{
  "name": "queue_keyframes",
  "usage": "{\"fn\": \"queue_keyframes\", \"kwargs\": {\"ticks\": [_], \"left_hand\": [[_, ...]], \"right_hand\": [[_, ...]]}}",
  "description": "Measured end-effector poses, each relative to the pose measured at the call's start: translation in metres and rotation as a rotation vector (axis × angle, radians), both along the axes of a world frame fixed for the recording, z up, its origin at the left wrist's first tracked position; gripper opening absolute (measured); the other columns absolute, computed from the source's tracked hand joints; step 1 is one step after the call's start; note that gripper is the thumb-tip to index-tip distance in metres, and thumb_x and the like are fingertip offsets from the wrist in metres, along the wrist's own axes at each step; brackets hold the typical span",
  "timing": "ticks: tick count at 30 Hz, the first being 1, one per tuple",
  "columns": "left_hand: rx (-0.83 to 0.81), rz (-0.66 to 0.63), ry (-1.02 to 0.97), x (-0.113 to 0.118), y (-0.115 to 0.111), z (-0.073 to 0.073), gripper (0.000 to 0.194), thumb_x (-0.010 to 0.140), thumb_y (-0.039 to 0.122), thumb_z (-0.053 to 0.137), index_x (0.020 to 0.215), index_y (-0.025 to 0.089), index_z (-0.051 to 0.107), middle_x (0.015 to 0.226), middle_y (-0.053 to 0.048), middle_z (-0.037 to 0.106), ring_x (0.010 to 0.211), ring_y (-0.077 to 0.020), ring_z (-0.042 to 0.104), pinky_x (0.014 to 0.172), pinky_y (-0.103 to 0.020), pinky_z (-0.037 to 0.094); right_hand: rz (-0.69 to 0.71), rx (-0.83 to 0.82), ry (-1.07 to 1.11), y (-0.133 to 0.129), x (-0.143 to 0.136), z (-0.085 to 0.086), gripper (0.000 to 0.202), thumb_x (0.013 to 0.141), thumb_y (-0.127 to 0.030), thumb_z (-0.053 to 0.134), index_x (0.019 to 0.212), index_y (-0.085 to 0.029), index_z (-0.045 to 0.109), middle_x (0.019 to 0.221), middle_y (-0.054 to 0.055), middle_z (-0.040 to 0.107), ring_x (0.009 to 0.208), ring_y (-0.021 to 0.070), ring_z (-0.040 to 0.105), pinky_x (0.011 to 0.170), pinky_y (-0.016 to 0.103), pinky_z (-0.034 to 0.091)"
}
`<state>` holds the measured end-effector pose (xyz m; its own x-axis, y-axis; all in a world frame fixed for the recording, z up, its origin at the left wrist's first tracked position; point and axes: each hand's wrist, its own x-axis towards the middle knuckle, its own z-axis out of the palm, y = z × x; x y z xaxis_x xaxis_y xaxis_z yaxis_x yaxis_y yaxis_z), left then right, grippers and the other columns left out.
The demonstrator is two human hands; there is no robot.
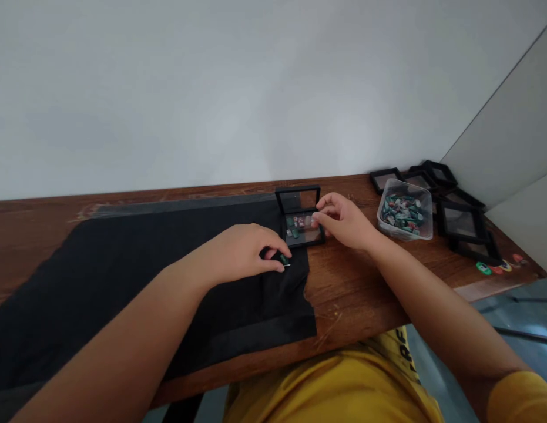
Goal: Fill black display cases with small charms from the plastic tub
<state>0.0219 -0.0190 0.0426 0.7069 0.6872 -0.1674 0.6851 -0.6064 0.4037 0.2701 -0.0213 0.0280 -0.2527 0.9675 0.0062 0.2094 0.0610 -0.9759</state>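
My left hand is over the black cloth, its thumb and fingertips closed on a small dark green stone. A pale edge shows under that stone. Just beyond it an open black display frame has its lid raised at the back. Several small green, pinkish and pale polished stones lie on its clear film, mostly toward the left and top. My right hand is at the frame's right side, thumb and fingers curled together over the film; whatever is between the fingertips is too small to make out.
A clear plastic tub of mixed stones stands to the right. Several black frames are piled beyond it, with small colourful pieces near the table's right end. Black cloth covers the wooden table's left part. A white wall rises behind.
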Motion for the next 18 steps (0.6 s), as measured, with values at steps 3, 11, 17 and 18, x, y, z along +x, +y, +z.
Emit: {"fn": "queue_keyframes", "kwargs": {"ticks": [3,11,17,18], "left_hand": [[-0.016,-0.016,-0.003,-0.004,0.001,-0.006,0.025,0.088,0.044,0.07,0.108,0.034,0.083,0.086,0.001,0.076,0.078,-0.0167,0.067,0.069,-0.026,0.042],[0.027,-0.063,-0.089,-0.014,0.004,-0.014,0.02,0.091,0.037,0.067,0.1,0.033,0.084,0.091,0.0,0.079,0.078,-0.0165,0.07,0.069,-0.025,0.044],[0.133,-0.09,-0.196,-0.011,0.005,-0.016,0.022,0.093,0.042,0.064,0.087,0.031,0.082,0.094,-0.002,0.077,0.088,-0.0197,0.071,0.079,-0.029,0.051],[0.154,-0.083,-0.231,-0.01,0.005,-0.016,0.024,0.094,0.044,0.062,0.086,0.031,0.082,0.098,-0.002,0.078,0.092,-0.0207,0.071,0.083,-0.031,0.053]], "right_hand": [[0.042,-0.002,-0.022,-0.001,0.001,0.002,0.015,0.091,-0.021,0.064,0.092,-0.022,0.049,0.073,-0.004,0.069,0.052,0.0077,0.051,0.052,0.023,0.042],[0.138,0.01,0.023,0.0,0.001,-0.003,0.015,0.092,-0.026,0.067,0.091,-0.02,0.053,0.074,-0.001,0.069,0.056,0.0083,0.054,0.053,0.022,0.047],[0.141,0.009,0.026,0.0,0.002,-0.002,0.015,0.092,-0.025,0.066,0.091,-0.02,0.052,0.075,-0.001,0.069,0.056,0.0085,0.054,0.054,0.023,0.047],[0.142,0.01,0.023,0.0,0.002,-0.001,0.015,0.092,-0.025,0.066,0.091,-0.021,0.052,0.075,-0.001,0.069,0.057,0.0088,0.054,0.055,0.024,0.047]]}}
